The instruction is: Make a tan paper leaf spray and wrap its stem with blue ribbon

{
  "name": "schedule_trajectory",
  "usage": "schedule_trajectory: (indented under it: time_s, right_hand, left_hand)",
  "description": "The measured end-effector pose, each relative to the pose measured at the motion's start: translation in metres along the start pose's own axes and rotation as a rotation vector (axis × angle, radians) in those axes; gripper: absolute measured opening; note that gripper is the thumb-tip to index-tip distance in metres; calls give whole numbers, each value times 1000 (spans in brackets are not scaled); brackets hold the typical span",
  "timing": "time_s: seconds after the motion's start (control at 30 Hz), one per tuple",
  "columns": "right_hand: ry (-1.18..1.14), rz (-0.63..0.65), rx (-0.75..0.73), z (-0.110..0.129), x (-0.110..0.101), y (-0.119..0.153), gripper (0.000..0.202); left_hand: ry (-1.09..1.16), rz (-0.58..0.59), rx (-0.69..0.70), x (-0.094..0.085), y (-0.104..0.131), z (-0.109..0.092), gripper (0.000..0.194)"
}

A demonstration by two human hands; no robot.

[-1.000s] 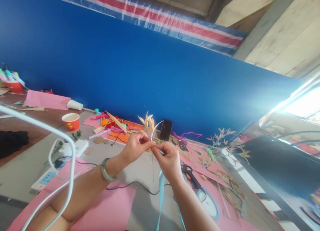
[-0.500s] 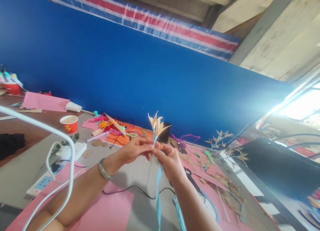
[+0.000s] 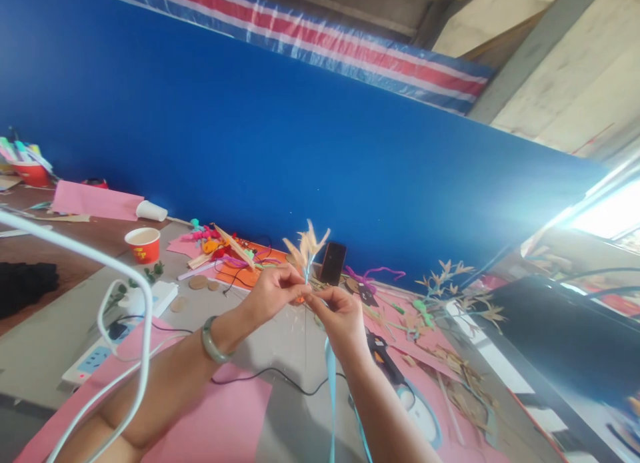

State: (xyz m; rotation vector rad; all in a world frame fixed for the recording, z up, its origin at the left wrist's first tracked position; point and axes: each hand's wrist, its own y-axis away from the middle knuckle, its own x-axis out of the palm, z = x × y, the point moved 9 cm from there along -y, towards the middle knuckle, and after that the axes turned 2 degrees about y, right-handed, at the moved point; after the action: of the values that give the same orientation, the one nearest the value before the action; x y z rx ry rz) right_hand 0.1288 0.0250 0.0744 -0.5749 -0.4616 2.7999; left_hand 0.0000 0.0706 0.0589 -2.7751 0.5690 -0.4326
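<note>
Both hands meet over the table, fingertips pinched together. My left hand (image 3: 275, 293), with a pale green bangle on the wrist, grips the thin stem just below a tan paper flower (image 3: 307, 246). My right hand (image 3: 336, 311) pinches at the same spot from the right. The flower stands upright above the fingers, its pointed petals spread. A light blue ribbon (image 3: 331, 389) hangs down from my right hand, and a thin wire stem drops below the fingertips. The exact wrapping point is hidden by the fingers.
A red paper cup (image 3: 143, 245), a power strip (image 3: 95, 359) and a white cable (image 3: 149, 323) are at the left. Behind the hands leans a dark phone (image 3: 333, 263). A glue gun (image 3: 385, 359) lies right, near more tan flowers (image 3: 445, 276). A blue panel (image 3: 320, 136) rises behind.
The flower has turned, so its petals now spread differently. The ribbon hangs slightly further right. The camera view has shifted a little, and more of the phone shows.
</note>
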Motion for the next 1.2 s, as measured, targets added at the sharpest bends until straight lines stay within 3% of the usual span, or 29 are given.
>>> schedule_trajectory:
  time_s: [0.17, 0.4, 0.63, 0.93, 1.2]
  right_hand:
    - [34, -49, -80, 5, 0, 3, 17]
    - [82, -58, -133, 13, 2, 6, 13]
    - [12, -32, -35, -3, -3, 0, 16]
    - [-153, -6, 67, -23, -5, -1, 19]
    - [-139, -17, 64, -27, -3, -1, 21]
  left_hand:
    - [-78, -136, 6, -10, 2, -2, 26]
    - [46, -169, -54, -8, 5, 7, 26]
    - [302, -1, -145, 5, 0, 21, 26]
    - [279, 152, -253, 20, 2, 39, 26]
    - [228, 76, -282, 17, 5, 38, 34]
